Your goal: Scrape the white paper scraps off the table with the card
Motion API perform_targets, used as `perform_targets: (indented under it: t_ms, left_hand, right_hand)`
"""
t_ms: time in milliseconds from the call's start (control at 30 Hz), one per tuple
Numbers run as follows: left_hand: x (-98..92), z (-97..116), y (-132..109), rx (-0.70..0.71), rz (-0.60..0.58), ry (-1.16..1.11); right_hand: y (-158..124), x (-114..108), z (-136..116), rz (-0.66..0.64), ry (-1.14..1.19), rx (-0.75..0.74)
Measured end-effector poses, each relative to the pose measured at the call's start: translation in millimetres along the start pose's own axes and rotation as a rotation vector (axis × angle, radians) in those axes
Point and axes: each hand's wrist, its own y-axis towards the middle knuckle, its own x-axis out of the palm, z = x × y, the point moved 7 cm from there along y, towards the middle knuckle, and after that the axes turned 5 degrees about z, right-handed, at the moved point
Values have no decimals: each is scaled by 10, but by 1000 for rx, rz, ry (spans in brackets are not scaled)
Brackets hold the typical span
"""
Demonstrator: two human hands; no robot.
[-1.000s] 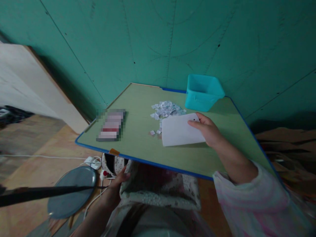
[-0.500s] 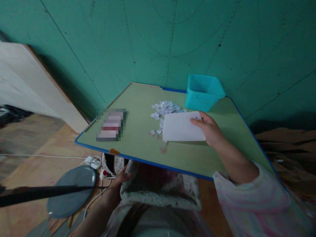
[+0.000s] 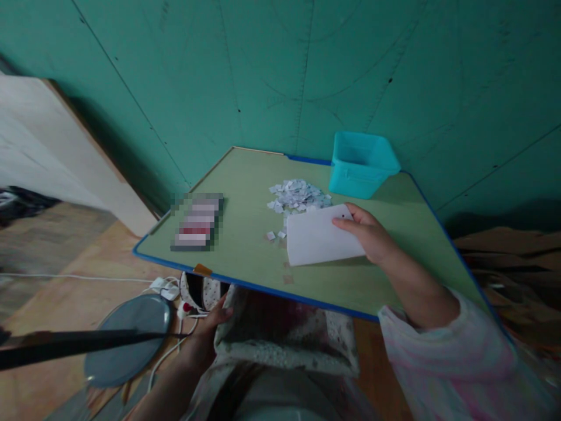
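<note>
My right hand (image 3: 366, 231) grips a flat white card (image 3: 319, 237) by its right end, thumb on top near a small dark hole. The card slants over the green tabletop (image 3: 245, 245), just in front of a heap of small white paper scraps (image 3: 300, 193). Below the table's front edge, my left hand (image 3: 214, 324) is closed on the left side of an open, whitish bag-like holder (image 3: 284, 354) with a dark reddish inside. Most of the left fingers are hidden behind it. A few loose scraps (image 3: 276, 235) lie left of the card.
A turquoise plastic bin (image 3: 362, 175) stands at the table's back right. On the left lies a pixelated phone-like object (image 3: 199, 222). A grey round stool (image 3: 127, 339), white cables (image 3: 165, 287) and a dark bar (image 3: 87, 342) are at lower left. The green wall (image 3: 263, 70) borders the table.
The right hand has brought the card slightly toward me and left, tilting its left end nearer the front edge. More of the scrap heap shows behind it. My left hand stays put.
</note>
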Motion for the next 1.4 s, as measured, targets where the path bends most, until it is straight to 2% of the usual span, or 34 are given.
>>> perform_targets:
  t_ms: [167,433,633,700,833,900,967,1100,1233,1400]
  left_hand:
    - [23,10,-3,22,-33,13]
    - [0,-12,11,22,-11,16]
    - [-1,-28,5,7,11,8]
    - [25,-27,0,6,-17,13]
    - [52,-15,-4,23,-53,9]
    - [51,-16,-2,24,-47,7]
    - [65,-18,-4,24,-57,3]
    - [61,-33,-15,18,-26,-1]
    - [54,-37,-32,23,3,-1]
    - [102,-16,-36,38,-41,12]
  right_hand:
    - [-78,122,43,-140,-37,67]
    - [-5,23,-25,13,31,-35]
    - [-45,97,40,-91,-34,21]
    - [-51,103,33,-100,-12,23]
    - [24,-45,-18,60,33,-64]
    - [63,-143,-22,162,3,-96]
    - [80,-187,-17,203,-57,-105]
    - [44,-88,8,94,-129,-63]
    - [-27,52,15,-44,-56,-12]
    - [7,-40,-8,58,-32,-34]
